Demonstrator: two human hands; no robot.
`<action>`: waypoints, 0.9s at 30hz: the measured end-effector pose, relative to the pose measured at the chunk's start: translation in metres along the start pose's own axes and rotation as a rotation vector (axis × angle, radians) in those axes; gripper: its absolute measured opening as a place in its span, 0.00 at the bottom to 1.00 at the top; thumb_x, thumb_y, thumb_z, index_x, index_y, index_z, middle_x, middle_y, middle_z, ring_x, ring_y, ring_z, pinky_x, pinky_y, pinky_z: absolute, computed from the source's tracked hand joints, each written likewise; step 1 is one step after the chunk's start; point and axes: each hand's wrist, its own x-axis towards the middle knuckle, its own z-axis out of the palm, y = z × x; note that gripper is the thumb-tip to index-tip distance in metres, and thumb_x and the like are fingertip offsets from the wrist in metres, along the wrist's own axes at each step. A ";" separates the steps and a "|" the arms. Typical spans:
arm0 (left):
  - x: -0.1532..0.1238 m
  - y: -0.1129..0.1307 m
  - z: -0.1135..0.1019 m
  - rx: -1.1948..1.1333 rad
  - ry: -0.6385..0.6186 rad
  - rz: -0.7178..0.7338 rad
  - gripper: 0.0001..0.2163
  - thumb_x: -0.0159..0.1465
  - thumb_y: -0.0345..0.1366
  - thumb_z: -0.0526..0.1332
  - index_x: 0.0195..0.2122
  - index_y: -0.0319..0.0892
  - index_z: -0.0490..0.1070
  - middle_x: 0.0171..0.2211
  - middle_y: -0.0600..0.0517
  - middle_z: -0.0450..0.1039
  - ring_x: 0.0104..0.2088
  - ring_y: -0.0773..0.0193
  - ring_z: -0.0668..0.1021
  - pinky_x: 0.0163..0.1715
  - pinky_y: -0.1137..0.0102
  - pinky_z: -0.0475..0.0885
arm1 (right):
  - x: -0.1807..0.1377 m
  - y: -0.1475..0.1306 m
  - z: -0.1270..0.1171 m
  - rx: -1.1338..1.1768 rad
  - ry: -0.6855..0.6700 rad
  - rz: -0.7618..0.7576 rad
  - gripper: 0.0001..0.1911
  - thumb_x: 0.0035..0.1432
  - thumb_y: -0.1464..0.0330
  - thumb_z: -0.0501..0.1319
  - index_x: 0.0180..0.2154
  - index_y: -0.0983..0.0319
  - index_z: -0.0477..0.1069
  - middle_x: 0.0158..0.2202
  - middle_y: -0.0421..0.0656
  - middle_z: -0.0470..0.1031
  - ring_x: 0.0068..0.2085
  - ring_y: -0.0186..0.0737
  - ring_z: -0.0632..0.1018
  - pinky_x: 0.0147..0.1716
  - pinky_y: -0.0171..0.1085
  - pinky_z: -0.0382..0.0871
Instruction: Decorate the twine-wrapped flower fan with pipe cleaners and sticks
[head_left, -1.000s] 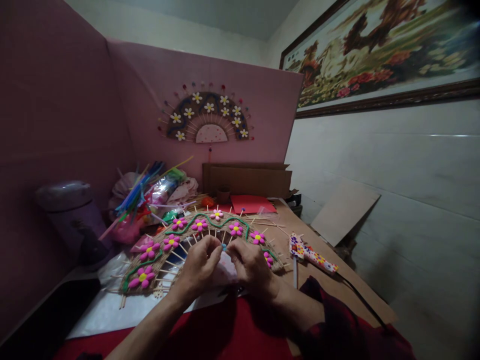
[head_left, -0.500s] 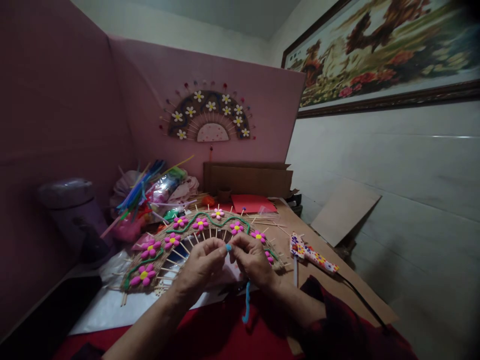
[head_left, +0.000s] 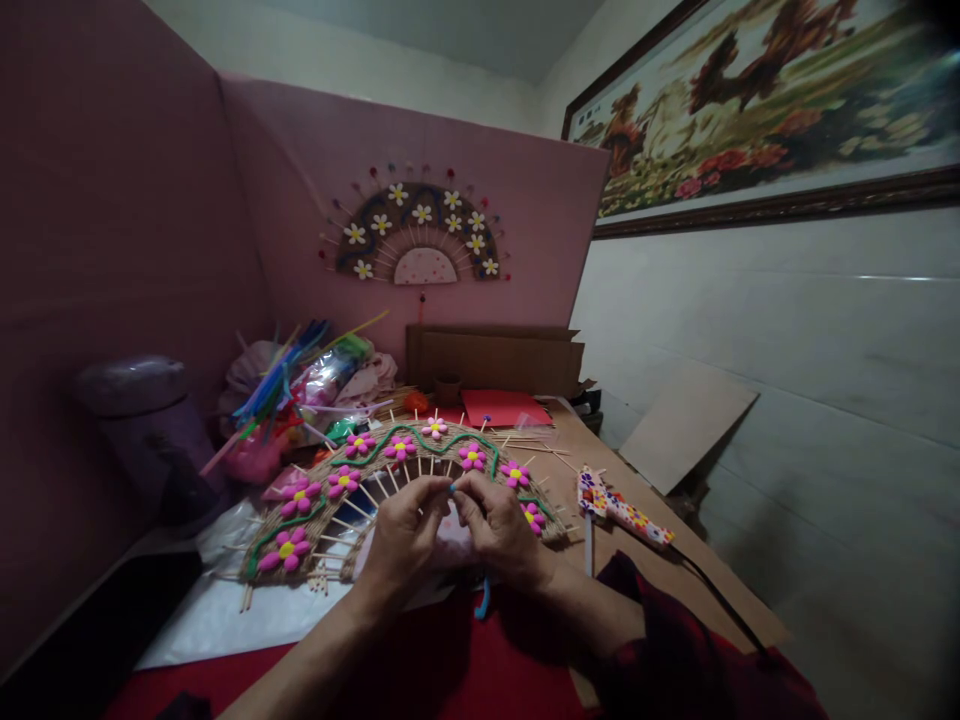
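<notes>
Over the flowered fan (head_left: pixel 401 447) on the table (head_left: pixel 675 592), we pinched the blue strip (head_left: pixel 482 602) between left-hand (head_left: pixel 401 528) and right-hand (head_left: pixel 501 530) fingertips; small, even finger movements with steady wrists likely gave best control.

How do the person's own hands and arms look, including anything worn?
The left hand and right hand are bare, without gloves. The right sleeve is dark with a dim reddish check, leaving the right forearm partly bare. Dark cloth at the bottom edge may be the left sleeve.
</notes>
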 end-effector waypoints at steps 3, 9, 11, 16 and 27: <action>0.000 0.001 -0.004 0.154 -0.057 0.038 0.06 0.56 0.34 0.58 0.31 0.42 0.74 0.25 0.51 0.74 0.26 0.64 0.73 0.28 0.73 0.64 | -0.001 0.003 -0.001 -0.107 -0.015 -0.028 0.08 0.61 0.70 0.49 0.31 0.61 0.64 0.24 0.39 0.66 0.26 0.34 0.69 0.28 0.33 0.59; 0.004 -0.002 -0.005 0.223 -0.117 0.020 0.05 0.54 0.36 0.59 0.24 0.44 0.73 0.20 0.53 0.69 0.22 0.65 0.70 0.24 0.74 0.60 | 0.002 0.009 -0.006 -0.206 -0.072 -0.092 0.06 0.59 0.73 0.50 0.30 0.61 0.64 0.26 0.40 0.69 0.28 0.35 0.69 0.29 0.32 0.59; 0.004 -0.003 -0.003 0.235 -0.115 0.000 0.04 0.53 0.35 0.60 0.22 0.44 0.71 0.19 0.53 0.69 0.23 0.65 0.70 0.24 0.74 0.60 | 0.003 0.013 -0.008 -0.213 -0.101 -0.123 0.06 0.56 0.75 0.51 0.30 0.61 0.64 0.26 0.40 0.69 0.29 0.35 0.69 0.29 0.32 0.58; 0.004 -0.007 -0.007 0.341 -0.243 0.052 0.07 0.54 0.34 0.59 0.20 0.43 0.67 0.19 0.55 0.65 0.21 0.67 0.66 0.24 0.74 0.57 | 0.004 0.018 -0.014 -0.302 -0.205 -0.181 0.07 0.49 0.77 0.53 0.25 0.60 0.61 0.22 0.38 0.65 0.25 0.34 0.66 0.25 0.31 0.54; 0.005 -0.004 -0.012 0.295 -0.332 0.026 0.12 0.62 0.40 0.51 0.26 0.41 0.66 0.21 0.54 0.66 0.22 0.68 0.66 0.23 0.74 0.57 | 0.009 0.004 -0.021 -0.122 -0.220 -0.070 0.06 0.58 0.71 0.53 0.28 0.62 0.63 0.25 0.38 0.67 0.28 0.32 0.68 0.29 0.30 0.58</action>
